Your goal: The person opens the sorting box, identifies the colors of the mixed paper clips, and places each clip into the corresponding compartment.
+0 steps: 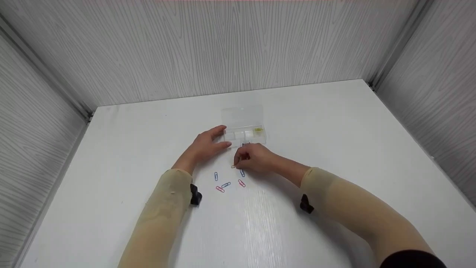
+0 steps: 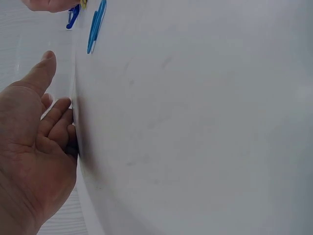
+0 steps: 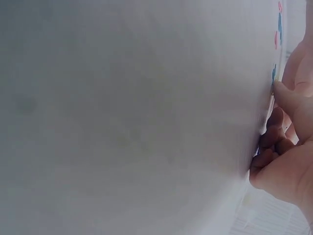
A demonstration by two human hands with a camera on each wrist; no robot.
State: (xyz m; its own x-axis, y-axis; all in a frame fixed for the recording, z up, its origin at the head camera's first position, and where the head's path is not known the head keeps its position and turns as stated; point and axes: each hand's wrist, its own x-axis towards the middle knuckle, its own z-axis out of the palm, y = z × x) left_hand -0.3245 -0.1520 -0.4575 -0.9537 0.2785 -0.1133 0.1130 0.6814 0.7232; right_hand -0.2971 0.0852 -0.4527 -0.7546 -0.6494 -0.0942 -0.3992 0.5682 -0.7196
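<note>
A clear compartment box [image 1: 234, 136] lies with its transparent lid [image 1: 242, 116] raised at the back. Yellow paper clips [image 1: 258, 129] lie in its back right compartment. My left hand [image 1: 206, 144] rests at the box's left end, thumb near the front corner and fingers toward the back, fairly straight. In front of the box, my right hand [image 1: 253, 157] pinches a yellowish paper clip [image 1: 233, 166] between thumb and fingers, low over the table. Just below that hand lies a blue paper clip [image 1: 242, 173]. The right wrist view largely hides the pinched clip.
More paper clips lie loose on the white table [image 1: 238, 230]: a blue one [image 1: 216, 176], another blue one [image 1: 226, 184], a pink one [image 1: 220, 189] and a second pink one [image 1: 241, 183]. Grey wood-grain panels [image 1: 230, 48] stand behind and at both sides.
</note>
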